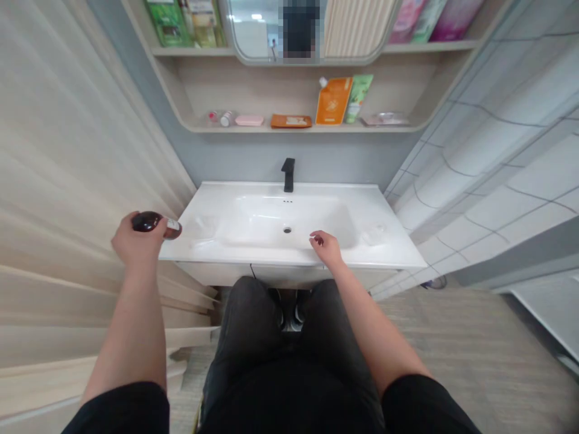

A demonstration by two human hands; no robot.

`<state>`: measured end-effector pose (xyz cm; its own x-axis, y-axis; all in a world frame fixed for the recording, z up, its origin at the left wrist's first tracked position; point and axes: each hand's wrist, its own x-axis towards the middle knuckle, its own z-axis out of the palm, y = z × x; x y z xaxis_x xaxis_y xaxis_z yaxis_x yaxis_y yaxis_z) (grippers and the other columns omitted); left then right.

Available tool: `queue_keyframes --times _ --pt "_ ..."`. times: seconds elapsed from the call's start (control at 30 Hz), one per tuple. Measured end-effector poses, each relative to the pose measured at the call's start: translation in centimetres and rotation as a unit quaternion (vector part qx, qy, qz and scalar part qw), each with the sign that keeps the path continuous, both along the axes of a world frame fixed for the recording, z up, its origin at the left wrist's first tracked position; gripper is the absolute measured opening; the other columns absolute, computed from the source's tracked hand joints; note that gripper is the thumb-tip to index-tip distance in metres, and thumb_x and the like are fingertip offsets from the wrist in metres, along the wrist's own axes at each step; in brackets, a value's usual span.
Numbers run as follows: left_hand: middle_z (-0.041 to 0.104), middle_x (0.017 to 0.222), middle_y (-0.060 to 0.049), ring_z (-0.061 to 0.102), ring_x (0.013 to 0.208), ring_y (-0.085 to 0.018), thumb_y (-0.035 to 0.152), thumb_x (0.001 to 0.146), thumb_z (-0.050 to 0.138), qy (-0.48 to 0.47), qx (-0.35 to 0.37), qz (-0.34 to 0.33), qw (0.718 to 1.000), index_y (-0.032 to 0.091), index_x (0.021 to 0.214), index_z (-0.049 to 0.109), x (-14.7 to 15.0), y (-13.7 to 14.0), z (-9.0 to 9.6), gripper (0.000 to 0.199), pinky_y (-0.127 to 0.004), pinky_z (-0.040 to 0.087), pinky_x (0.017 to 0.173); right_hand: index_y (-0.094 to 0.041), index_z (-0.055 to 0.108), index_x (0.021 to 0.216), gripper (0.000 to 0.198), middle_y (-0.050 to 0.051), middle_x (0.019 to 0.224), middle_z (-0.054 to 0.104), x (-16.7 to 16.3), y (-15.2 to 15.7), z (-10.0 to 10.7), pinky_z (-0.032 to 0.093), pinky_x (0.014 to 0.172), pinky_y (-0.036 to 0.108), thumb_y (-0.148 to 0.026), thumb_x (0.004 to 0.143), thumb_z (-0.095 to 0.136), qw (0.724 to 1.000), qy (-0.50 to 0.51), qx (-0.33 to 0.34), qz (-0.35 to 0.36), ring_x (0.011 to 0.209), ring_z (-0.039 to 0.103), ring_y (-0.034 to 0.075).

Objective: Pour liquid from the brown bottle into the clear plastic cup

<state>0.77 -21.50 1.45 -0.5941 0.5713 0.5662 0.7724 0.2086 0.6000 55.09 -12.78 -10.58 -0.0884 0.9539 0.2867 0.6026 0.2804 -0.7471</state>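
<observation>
My left hand [138, 241] is wrapped round a dark brown bottle [149, 221] with a pale label, tilted onto its side. It is held at the left end of the white washbasin counter [400, 241]. Over the front part of the sink basin [271, 238], my right hand [329, 248] is closed with its fingers curled together. A small dark reddish thing [319, 240] shows between those fingers, mostly hidden, and its kind cannot be made out. The black faucet [288, 175] stands behind the basin, apart from both hands.
Clear plastic things lie on the counter's left [205, 228] and right [373, 234]. Above, a wall shelf [253, 130] holds an orange pouch [333, 101], a green tube [359, 99] and several small items. A beige curtain [90, 150] hangs at left; white tiles [511, 187] are at right.
</observation>
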Motion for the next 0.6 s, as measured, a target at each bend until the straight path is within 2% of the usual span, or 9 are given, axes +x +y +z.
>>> queue_keyframes --times 0.07,0.1,0.13,0.2,0.27,0.33,0.4,0.5,0.6 --pt "0.080 0.126 -0.005 0.074 0.119 -0.033 0.050 0.079 0.092 -0.002 0.023 0.014 1.000 0.019 0.139 0.073 3.6 -2.5 1.8 0.070 -0.056 0.057 0.113 -0.021 0.079 0.113 0.026 0.009 0.095 0.078 -1.4 -1.7 1.2 0.058 0.095 0.044 -0.037 0.096 0.067 0.999 0.019 0.039 0.028 0.087 0.071 0.026" --pt "0.081 0.121 -0.003 0.076 0.116 -0.033 0.049 0.077 0.093 0.002 0.017 -0.015 1.000 0.021 0.137 0.075 5.8 -3.6 2.5 0.068 -0.055 0.059 0.112 -0.021 0.078 0.118 0.029 0.010 0.104 0.079 -2.5 -2.9 2.0 0.058 0.101 0.047 -0.039 0.095 0.070 0.995 0.033 0.055 0.071 0.095 0.072 0.028" --pt "0.082 0.117 -0.001 0.078 0.113 -0.032 0.048 0.077 0.094 0.000 -0.001 -0.062 0.998 0.023 0.135 0.077 8.3 -4.7 2.9 0.065 -0.054 0.060 0.110 -0.023 0.077 0.125 0.036 0.012 0.115 0.079 -3.7 -4.4 2.9 0.056 0.109 0.050 -0.042 0.094 0.076 0.987 0.046 0.062 0.139 0.108 0.073 0.031" --pt "0.082 0.119 -0.002 0.078 0.111 -0.033 0.047 0.075 0.095 -0.020 -0.037 -0.179 0.983 0.025 0.133 0.078 14.0 -6.6 2.9 0.065 -0.053 0.061 0.109 -0.028 0.066 0.149 0.071 0.013 0.148 0.069 -6.3 -7.6 4.5 0.047 0.126 0.054 -0.049 0.086 0.091 0.958 0.072 0.046 0.273 0.140 0.063 0.034" --pt "0.081 0.124 -0.004 0.077 0.115 -0.036 0.046 0.075 0.096 -0.054 -0.063 -0.300 0.950 0.028 0.134 0.078 19.6 -8.2 2.0 0.065 -0.052 0.061 0.111 -0.031 0.051 0.164 0.104 0.012 0.164 0.058 -8.2 -10.7 5.7 0.044 0.130 0.054 -0.053 0.075 0.100 0.934 0.112 0.003 0.340 0.151 0.056 0.036" --pt "0.081 0.125 -0.006 0.077 0.116 -0.037 0.044 0.074 0.098 -0.109 -0.059 -0.396 0.910 0.034 0.134 0.078 24.2 -9.3 0.7 0.064 -0.053 0.061 0.111 -0.032 0.048 0.164 0.108 0.011 0.157 0.065 -8.7 -13.1 6.1 0.050 0.124 0.053 -0.051 0.073 0.102 0.924 0.163 -0.044 0.344 0.142 0.064 0.036" --pt "0.078 0.131 -0.008 0.074 0.124 -0.039 0.041 0.073 0.100 -0.155 -0.031 -0.463 0.872 0.038 0.136 0.077 27.2 -9.8 -0.3 0.067 -0.057 0.057 0.117 -0.030 0.054 0.158 0.101 0.010 0.144 0.072 -7.8 -14.4 5.9 0.056 0.116 0.051 -0.047 0.070 0.102 0.924 0.193 -0.067 0.323 0.128 0.072 0.035" --pt "0.068 0.154 -0.010 0.061 0.147 -0.038 0.041 0.085 0.092 -0.201 -0.032 -0.553 0.808 0.037 0.144 0.073 29.0 -9.1 -0.4 0.062 -0.058 0.045 0.131 -0.026 0.062 0.147 0.090 0.009 0.134 0.076 -5.2 -15.0 5.5 0.059 0.110 0.052 -0.044 0.068 0.102 0.938 0.205 -0.070 0.270 0.120 0.074 0.035" --pt "0.062 0.163 -0.012 0.058 0.153 -0.034 0.041 0.102 0.074 -0.272 -0.056 -0.634 0.722 0.034 0.159 0.061 29.3 -7.4 0.4 0.059 -0.056 0.043 0.131 -0.024 0.064 0.144 0.088 0.011 0.133 0.077 -3.3 -14.8 5.7 0.058 0.111 0.053 -0.049 0.070 0.102 0.941 0.228 -0.080 0.238 0.121 0.074 0.035"
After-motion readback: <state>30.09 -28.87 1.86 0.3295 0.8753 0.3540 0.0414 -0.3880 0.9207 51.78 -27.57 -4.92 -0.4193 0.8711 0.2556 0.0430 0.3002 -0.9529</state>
